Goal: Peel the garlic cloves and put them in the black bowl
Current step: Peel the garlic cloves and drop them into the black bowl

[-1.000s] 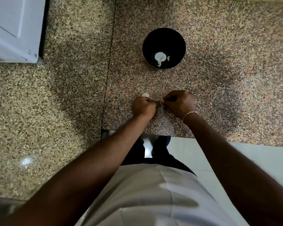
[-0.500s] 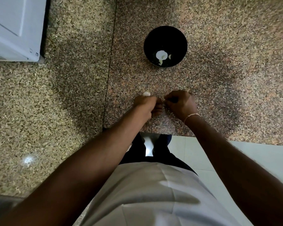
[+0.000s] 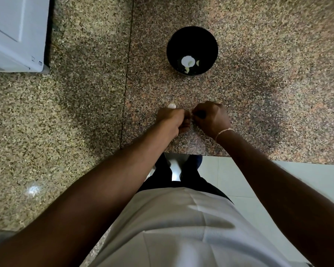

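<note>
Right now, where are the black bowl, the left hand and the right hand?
black bowl (image 3: 174, 38): head view, inner wall.
left hand (image 3: 170, 120): head view, back of hand.
right hand (image 3: 213, 117): head view, back of hand.

Both hands meet near the front edge of the bench (image 3: 258, 93), the left hand (image 3: 171, 120) touching the right hand (image 3: 212, 119). The bowl (image 3: 192, 35) stands behind them, garlic pieces (image 3: 187, 61) inside. An appliance (image 3: 15, 33) sits far left.

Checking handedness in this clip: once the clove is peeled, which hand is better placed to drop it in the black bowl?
Likely the right hand: the black bowl sits ahead, slightly to its side.
</note>
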The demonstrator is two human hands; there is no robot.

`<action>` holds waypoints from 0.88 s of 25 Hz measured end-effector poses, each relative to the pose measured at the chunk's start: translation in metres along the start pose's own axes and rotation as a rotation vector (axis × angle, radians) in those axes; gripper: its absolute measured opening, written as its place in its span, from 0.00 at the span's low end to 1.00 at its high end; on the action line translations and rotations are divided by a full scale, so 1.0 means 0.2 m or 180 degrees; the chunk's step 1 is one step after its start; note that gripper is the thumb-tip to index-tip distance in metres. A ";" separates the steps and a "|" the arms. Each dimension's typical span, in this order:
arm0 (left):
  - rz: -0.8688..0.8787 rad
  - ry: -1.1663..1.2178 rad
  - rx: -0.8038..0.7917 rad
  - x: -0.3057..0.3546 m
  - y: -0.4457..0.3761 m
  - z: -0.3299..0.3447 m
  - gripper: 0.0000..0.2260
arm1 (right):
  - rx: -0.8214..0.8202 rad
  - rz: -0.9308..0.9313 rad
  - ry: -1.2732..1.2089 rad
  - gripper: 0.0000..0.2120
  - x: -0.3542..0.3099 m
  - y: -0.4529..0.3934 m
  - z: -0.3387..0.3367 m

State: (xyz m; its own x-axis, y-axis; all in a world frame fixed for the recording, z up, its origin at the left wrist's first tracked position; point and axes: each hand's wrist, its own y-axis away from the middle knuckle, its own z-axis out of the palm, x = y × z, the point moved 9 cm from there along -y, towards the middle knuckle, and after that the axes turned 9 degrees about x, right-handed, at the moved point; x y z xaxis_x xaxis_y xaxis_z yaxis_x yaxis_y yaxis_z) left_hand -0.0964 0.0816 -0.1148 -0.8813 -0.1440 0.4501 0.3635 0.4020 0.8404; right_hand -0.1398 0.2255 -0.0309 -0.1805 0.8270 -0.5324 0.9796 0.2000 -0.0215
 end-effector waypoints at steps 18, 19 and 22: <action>0.0279 -0.0055 0.0081 0.00 0.01 -0.05 0.05 | -0.0121 0.0346 0.0435 0.06 -0.04 -0.04 0.02; 0.0287 -0.0034 0.0048 -0.01 0.01 -0.05 0.06 | -0.0085 0.0309 0.0478 0.06 -0.05 -0.04 0.02; 0.0304 -0.0018 -0.0103 -0.03 0.01 -0.04 0.09 | -0.0001 0.0159 0.0487 0.07 -0.08 -0.01 0.02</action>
State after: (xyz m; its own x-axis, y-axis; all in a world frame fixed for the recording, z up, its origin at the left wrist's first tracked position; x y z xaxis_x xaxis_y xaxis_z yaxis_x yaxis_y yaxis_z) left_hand -0.0883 0.0769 -0.1130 -0.8439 -0.1013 0.5269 0.4553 0.3843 0.8031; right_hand -0.1390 0.2091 -0.0262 -0.1429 0.9063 -0.3977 0.9877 0.1566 0.0020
